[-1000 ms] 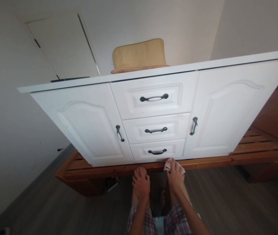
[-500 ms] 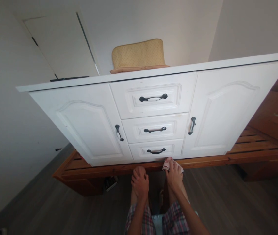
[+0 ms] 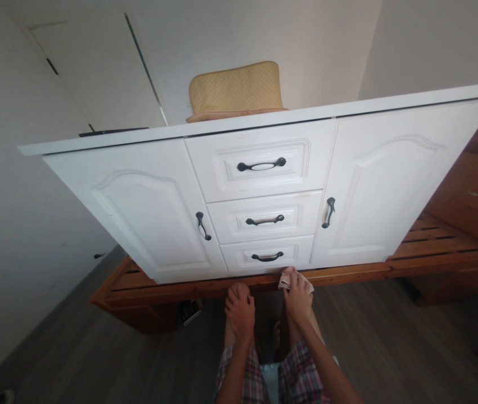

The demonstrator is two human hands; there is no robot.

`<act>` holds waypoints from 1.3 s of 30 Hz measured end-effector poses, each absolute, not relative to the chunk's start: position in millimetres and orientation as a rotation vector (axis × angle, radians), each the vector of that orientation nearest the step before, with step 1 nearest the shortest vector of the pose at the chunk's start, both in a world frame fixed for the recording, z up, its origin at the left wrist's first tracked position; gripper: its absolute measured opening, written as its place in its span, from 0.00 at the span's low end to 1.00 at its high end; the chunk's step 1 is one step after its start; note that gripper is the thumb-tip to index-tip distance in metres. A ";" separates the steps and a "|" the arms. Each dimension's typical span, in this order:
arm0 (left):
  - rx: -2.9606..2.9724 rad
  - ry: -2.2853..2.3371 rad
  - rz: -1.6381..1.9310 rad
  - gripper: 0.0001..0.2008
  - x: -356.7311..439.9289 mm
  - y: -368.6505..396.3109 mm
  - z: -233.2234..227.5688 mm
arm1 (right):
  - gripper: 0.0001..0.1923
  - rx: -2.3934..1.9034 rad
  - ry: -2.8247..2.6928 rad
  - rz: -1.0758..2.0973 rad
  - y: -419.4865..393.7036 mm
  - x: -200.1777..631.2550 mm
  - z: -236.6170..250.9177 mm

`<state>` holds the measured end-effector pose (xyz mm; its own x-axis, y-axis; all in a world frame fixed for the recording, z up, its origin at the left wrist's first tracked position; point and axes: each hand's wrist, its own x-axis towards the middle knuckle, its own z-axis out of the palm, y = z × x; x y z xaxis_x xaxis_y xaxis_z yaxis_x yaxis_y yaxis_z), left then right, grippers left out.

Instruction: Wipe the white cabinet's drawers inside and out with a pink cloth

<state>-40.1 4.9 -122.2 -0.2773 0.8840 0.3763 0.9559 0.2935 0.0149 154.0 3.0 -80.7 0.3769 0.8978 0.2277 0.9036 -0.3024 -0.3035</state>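
A white cabinet [image 3: 382, 179] with two doors and three drawers rests on a wooden slatted frame [image 3: 428, 258]. My right hand [image 3: 297, 292] presses a small pinkish cloth [image 3: 284, 279] against the wooden rail just below the bottom drawer [image 3: 268, 257]. My left hand [image 3: 239, 307] rests with curled fingers on the front edge of the same rail, a little to the left, holding nothing that I can see.
A yellow padded bag [image 3: 235, 90] sits on top of the cabinet, beside a thin dark object [image 3: 112, 132]. A white door [image 3: 95, 73] stands behind at the left. Dark wood furniture [image 3: 474, 196] is at the right. Grey plank floor [image 3: 390, 348] lies below.
The view has shifted slightly, so the cabinet sits a little higher and to the left. Both hands stay at the rail; the right hand keeps the cloth under the bottom drawer.
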 end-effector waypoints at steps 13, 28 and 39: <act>-1.698 -2.301 -0.488 0.24 -41.1 5.1 -123.5 | 0.30 -2.251 -1.522 0.029 6.6 156.0 -87.0; -2.156 -2.102 -1.225 0.21 -56.1 10.2 -92.4 | 0.27 -2.171 -1.227 0.358 11.0 169.9 -78.6; -2.746 -1.819 -1.203 0.30 9.5 66.9 -18.4 | 0.28 -2.105 -1.187 0.415 9.3 171.4 -71.9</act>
